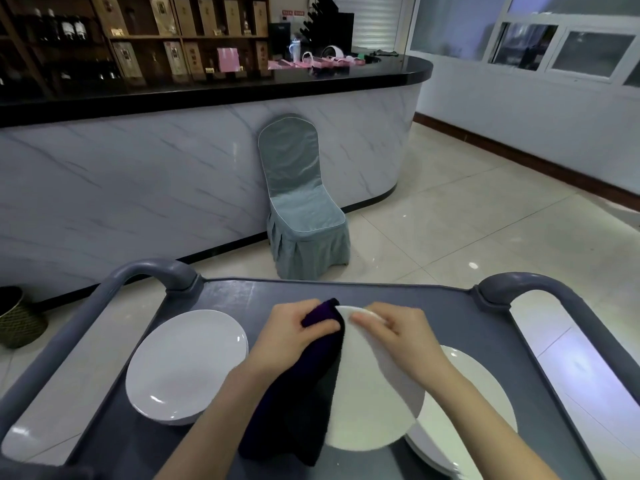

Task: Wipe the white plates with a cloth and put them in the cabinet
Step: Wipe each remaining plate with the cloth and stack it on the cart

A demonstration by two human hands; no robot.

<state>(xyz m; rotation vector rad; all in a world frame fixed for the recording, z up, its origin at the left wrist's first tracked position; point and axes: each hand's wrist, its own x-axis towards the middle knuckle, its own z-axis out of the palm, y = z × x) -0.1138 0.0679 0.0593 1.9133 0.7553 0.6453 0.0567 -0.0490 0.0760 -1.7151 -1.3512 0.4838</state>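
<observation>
Lower centre, the left hand (294,336) grips a dark cloth (298,403) against a tilted white plate (370,403) pinched by the right hand (401,334), above the grey cart surface (242,296). Stacked plates (187,365) lie lower left, another stack (481,379) lower right. Beyond: covered chair (301,202), marble bar (138,174), tiled floor (467,220).

A grey cart (239,296) carries two piles of white plates: the left pile (187,362) and the right pile (485,403).

Wht plates (372,403); purple cloth (304,386); gry cart (242,294)
</observation>
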